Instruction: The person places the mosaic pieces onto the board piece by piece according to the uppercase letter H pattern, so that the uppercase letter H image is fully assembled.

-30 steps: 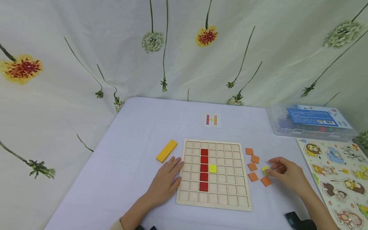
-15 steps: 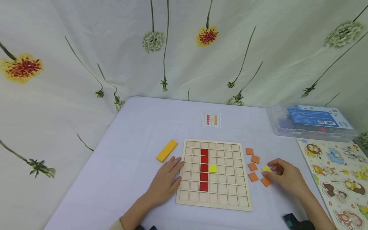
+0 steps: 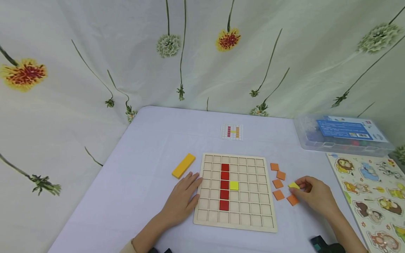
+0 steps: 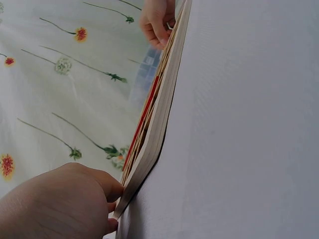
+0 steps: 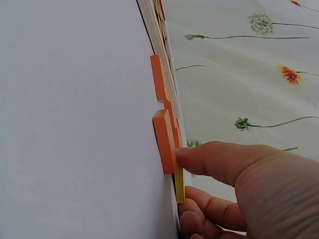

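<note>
A pale wooden grid board [image 3: 235,227] lies on the white table, with a column of several red tiles [image 3: 224,185] in its cells. One yellow square tile [image 3: 234,185] sits right of that column's middle. My left hand [image 3: 181,202] rests at the board's left edge, fingers extended; in the left wrist view the fingertips touch its side. Right of the board, my right hand [image 3: 317,196] pinches a second yellow tile [image 3: 293,185] between thumb and fingers. Around it lie several orange tiles [image 3: 278,183], one close beside the thumb [image 5: 199,158] in the right wrist view.
A yellow-orange bar [image 3: 183,166] lies left of the board. Behind the board is a small pattern card [image 3: 231,132]. A clear plastic box [image 3: 343,140] stands at the back right, with an animal puzzle board [image 3: 357,186] in front of it.
My right hand's fingers have closed in on the yellow tile, which has turned slightly and shows more of its face. The left hand and the board have stayed put.
</note>
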Tool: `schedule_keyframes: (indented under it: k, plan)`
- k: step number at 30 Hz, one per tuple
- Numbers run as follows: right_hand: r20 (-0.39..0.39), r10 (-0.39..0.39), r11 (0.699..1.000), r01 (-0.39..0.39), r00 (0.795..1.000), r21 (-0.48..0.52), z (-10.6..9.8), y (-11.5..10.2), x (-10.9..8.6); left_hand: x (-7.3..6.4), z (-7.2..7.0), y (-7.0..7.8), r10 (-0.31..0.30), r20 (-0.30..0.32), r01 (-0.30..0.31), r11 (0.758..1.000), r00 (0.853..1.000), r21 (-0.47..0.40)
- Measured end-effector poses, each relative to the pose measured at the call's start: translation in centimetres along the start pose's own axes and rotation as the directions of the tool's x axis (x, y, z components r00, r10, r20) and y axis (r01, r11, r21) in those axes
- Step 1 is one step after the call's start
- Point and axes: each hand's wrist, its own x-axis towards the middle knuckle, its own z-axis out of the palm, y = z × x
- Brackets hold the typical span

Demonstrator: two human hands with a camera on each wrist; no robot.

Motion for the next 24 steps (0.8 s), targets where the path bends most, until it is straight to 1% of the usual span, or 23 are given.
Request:
schedule_keyframes:
  k: [9, 18, 21, 24]
  plan:
    - [-0.050, -0.003, 1.000, 0.003, 0.999, -0.008, -0.2, -0.1, -0.1, 0.0, 0.0, 0.0, 0.000, -0.002, 0.000, 1.000, 1.000, -0.005]
    - [-0.098, 0.004, 0.998, 0.002, 0.995, 0.061, -0.7, -0.5, 0.0, 0.0, 0.1, 0.0, 0.004, -0.015, -0.005, 1.000, 1.000, -0.012]
    - [-0.132, -0.020, 0.998, 0.029, 0.991, 0.062, -0.8, -0.8, -0.1, 0.0, 0.0, 0.0, 0.010, -0.017, -0.011, 1.000, 1.000, -0.015]
    - [-0.170, -0.075, 0.995, 0.086, 0.983, 0.059, -0.9, -1.6, -0.2, 0.0, 0.1, 0.0, 0.014, -0.018, -0.014, 1.000, 1.000, -0.012]
